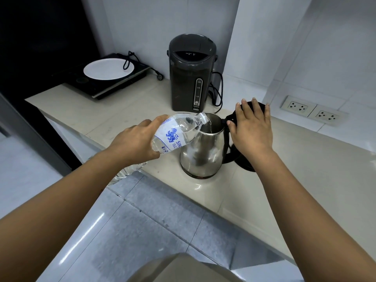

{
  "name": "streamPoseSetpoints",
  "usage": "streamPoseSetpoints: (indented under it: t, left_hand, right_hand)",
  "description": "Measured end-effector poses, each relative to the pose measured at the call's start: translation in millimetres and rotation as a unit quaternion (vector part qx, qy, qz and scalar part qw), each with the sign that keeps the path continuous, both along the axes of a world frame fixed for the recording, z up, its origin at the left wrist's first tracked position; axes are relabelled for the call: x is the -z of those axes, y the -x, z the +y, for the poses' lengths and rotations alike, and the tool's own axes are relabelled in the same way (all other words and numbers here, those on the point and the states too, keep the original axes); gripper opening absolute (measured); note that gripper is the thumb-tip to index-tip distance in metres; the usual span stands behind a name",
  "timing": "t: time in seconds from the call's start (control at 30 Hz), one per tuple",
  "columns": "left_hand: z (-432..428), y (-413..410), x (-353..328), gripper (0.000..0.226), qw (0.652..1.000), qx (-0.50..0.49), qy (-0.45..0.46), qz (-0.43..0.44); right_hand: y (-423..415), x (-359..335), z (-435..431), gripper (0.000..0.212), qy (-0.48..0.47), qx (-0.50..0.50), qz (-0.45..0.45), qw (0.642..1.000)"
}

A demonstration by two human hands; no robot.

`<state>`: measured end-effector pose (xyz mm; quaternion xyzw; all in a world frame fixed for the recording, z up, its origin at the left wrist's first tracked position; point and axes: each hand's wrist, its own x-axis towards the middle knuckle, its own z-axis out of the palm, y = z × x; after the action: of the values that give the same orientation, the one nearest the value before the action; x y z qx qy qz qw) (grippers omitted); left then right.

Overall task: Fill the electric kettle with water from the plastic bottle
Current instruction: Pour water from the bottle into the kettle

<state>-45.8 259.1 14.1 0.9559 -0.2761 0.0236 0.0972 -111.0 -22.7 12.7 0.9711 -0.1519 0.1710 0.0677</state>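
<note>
On the counter (264,180), left hand (134,139) grips tilted clear bottle (179,129) over steel kettle (203,153).

Electric kettle (200,153): polished stainless-steel body, mirror-glossy, reflections visible; handle and lid (254,107) black plastic, matt. Plastic bottle (179,132): clear, thin, glossy plastic with a printed blue-and-white film label. Table (122,110): pale stone-like top, smooth, semi-gloss. Upper centre, water dispenser (190,72): dark grey plastic, satin sheen. Upper left, plate (108,69): white, matt, on a glossy black glass cooktop (97,86).
</note>
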Motion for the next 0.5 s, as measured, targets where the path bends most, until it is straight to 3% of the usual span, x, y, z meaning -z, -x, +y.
streamPoseSetpoints:
  t: [0.5]
  left_hand:
    - [1.0, 0.3, -1.6, 0.098, 1.000, -0.001, -0.007, 0.006]
  right_hand:
    - [0.5, 0.6, 1.5, 0.061, 0.003, 0.002, -0.001, 1.000]
